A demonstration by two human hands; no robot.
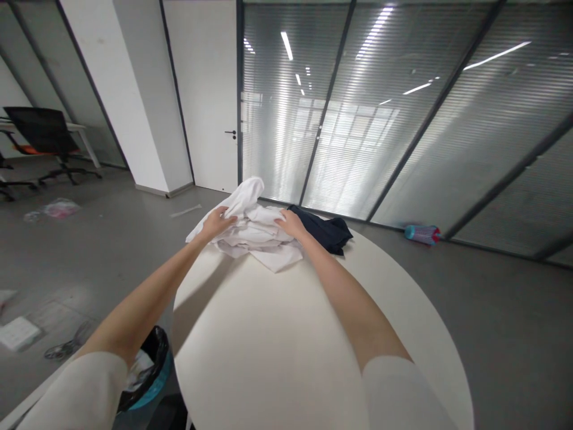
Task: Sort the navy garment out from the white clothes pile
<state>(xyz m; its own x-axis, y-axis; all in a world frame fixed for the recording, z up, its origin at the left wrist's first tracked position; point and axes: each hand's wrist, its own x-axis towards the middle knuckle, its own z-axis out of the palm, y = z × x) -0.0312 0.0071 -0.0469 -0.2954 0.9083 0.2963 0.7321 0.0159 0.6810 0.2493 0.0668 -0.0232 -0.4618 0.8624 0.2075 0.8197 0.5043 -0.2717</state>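
Both arms reach across the round white table to a crumpled white garment heaped at its far edge: the left hand closes its fingers on a raised fold at the heap's left side, lifting it into a peak, while the right hand lies on the cloth's right side, fingers curled into the fabric (likely to pin it). A dark navy garment lies just beside, touching the white one, and a bin with a black liner stands below the table's near left rim
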